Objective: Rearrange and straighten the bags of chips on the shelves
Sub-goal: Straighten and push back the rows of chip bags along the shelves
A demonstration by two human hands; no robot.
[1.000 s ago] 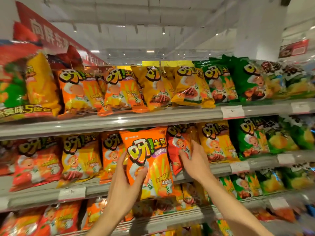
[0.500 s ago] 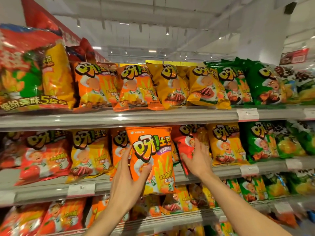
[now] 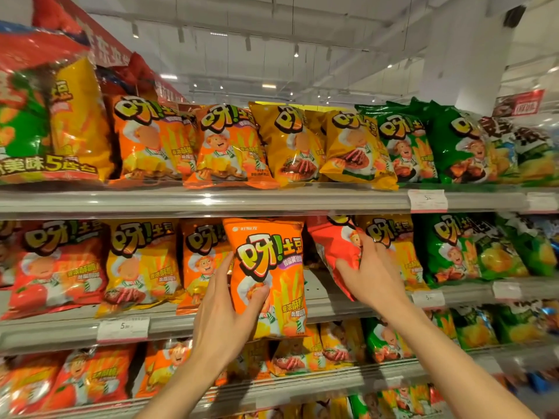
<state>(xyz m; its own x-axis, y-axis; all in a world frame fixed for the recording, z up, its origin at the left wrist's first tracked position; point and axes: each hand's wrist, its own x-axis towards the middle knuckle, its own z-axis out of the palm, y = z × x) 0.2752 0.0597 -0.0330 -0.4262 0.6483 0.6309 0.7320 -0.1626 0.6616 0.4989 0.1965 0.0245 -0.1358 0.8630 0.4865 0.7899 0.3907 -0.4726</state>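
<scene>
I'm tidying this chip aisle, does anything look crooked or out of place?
Yes. The red bag on the middle shelf leans askew, gripped by the right hand. The left hand holds an orange bag off its row.

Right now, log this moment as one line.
left hand: holds orange bag | right hand: grips red bag | middle shelf: gap between

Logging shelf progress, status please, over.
Left hand grips orange bag, held off the middle shelf. Right hand grips tilted red bag. Nothing in the way.
</scene>
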